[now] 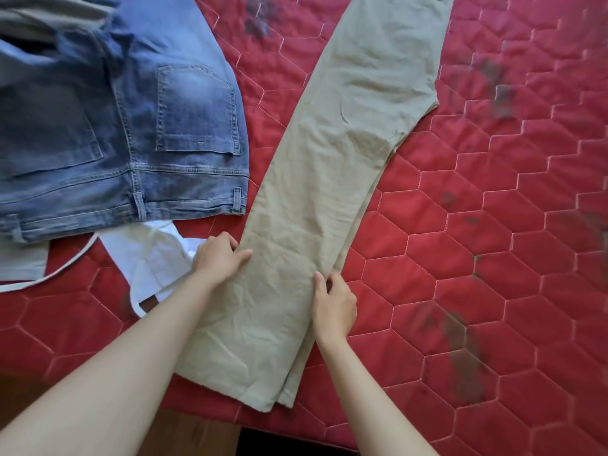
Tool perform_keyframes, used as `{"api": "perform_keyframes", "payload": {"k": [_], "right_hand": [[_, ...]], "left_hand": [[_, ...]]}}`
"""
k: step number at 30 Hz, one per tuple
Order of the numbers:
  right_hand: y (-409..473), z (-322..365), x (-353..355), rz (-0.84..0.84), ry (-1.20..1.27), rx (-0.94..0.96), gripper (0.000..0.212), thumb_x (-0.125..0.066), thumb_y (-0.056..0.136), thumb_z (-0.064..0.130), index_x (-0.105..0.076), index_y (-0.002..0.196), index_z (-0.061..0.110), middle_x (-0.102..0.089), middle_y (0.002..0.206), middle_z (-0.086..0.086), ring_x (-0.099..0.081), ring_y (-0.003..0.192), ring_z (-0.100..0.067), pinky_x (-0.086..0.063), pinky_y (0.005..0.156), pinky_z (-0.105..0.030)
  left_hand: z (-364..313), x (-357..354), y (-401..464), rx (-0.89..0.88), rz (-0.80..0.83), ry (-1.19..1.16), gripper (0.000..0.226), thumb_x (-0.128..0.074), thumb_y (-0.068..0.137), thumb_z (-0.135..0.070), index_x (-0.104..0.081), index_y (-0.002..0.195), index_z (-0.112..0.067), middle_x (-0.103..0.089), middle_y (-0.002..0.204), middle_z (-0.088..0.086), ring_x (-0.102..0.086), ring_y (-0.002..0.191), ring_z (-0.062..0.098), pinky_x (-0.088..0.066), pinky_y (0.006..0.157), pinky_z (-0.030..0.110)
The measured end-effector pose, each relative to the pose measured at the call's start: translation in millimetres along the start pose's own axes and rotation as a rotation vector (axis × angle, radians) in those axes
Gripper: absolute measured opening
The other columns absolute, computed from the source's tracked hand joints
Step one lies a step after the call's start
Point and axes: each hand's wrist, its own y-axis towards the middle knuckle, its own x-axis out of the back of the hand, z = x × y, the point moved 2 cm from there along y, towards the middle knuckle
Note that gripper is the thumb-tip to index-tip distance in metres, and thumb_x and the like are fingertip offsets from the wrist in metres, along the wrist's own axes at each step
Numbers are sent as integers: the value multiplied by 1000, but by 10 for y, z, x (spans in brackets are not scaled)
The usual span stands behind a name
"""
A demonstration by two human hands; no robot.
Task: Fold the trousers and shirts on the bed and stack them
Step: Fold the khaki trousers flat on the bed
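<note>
Beige trousers (332,153) lie lengthwise on the red quilted bed (493,225), legs laid one on the other, cuffs near the front edge. My left hand (218,255) grips the left edge of the legs, thumb on top and fingers tucked under the cloth. My right hand (332,302) pinches the right edge of the legs, thumb on top. Blue jeans (131,126) lie at the left, back pockets up. A white shirt (154,258) lies crumpled below the jeans, partly under my left forearm.
A grey garment (36,21) shows at the top left above the jeans. A pale cloth (19,264) lies at the far left. The bed's front edge runs along the bottom, with brown floor (184,432) below it.
</note>
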Motion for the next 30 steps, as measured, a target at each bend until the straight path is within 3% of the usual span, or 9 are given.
{"api": "perform_keyframes", "payload": {"k": [4, 6, 8, 12, 18, 20, 23, 26, 30], "right_hand": [[-41, -80, 160, -202, 107, 72, 23, -54, 95, 39, -60, 81, 21, -60, 63, 8, -56, 65, -17, -31, 60, -31], [-42, -217, 148, -161, 122, -3, 18, -54, 95, 37, -64, 89, 24, -58, 66, 15, -58, 72, -15, -33, 64, -30], [-91, -366, 97, -46, 67, -76, 16, -55, 94, 35, -65, 95, 23, -59, 73, 16, -62, 82, -16, -35, 67, -29], [-303, -519, 32, 63, 3, -26, 17, -56, 91, 38, -65, 95, 23, -62, 78, 15, -63, 84, -16, -36, 67, -29], [-587, -485, 200, -53, 70, 116, 18, -56, 93, 39, -65, 94, 24, -68, 81, 10, -63, 80, -16, -36, 66, -28], [-670, -597, 171, -1, 38, 83, 18, -57, 92, 38, -65, 99, 23, -69, 89, 9, -64, 88, -17, -41, 70, -30], [-828, -818, 32, 128, -53, 46, 21, -60, 90, 34, -61, 106, 19, -62, 104, 3, -57, 103, -19, -42, 82, -33], [-975, -884, -65, 94, -73, 81, 25, -63, 89, 34, -60, 108, 18, -52, 112, -1, -50, 108, -19, -41, 84, -33], [-1100, -821, -146, 24, -18, 6, 27, -63, 89, 35, -61, 109, 18, -50, 115, -1, -48, 109, -19, -37, 79, -29]], "left_hand": [[-44, -75, -118, -128, -19, -158, 26, -70, 85, -35, -57, 93, -15, -63, 95, 5, -59, 95, 28, -46, 78, 37], [11, -162, -231, -117, -52, -119, 27, -69, 84, -35, -53, 97, -18, -63, 91, 2, -60, 93, 27, -47, 76, 38], [82, -261, -365, -88, -82, -5, 33, -67, 86, -37, -52, 107, -16, -65, 101, 7, -61, 100, 32, -46, 77, 38], [133, -364, -620, -82, -184, -10, 34, -61, 92, -35, -54, 113, -10, -65, 110, 16, -60, 103, 38, -45, 80, 42], [268, -183, -942, -154, -348, -289, 25, -63, 90, -32, -65, 104, -11, -68, 104, 10, -60, 100, 30, -47, 81, 36], [404, -204, -964, -107, -313, -192, 26, -63, 90, -32, -63, 106, -12, -66, 109, 12, -58, 105, 32, -43, 81, 35], [704, -346, -989, -51, -168, -5, 30, -65, 90, -28, -61, 114, -10, -59, 120, 18, -52, 115, 36, -42, 93, 41], [850, -372, -1020, -126, -208, -2, 31, -62, 92, -23, -62, 120, -9, -51, 124, 22, -47, 118, 38, -35, 102, 40], [922, -361, -1038, -186, -133, -143, 26, -53, 97, -22, -68, 115, -11, -65, 118, 14, -56, 113, 32, -38, 89, 32]]}}
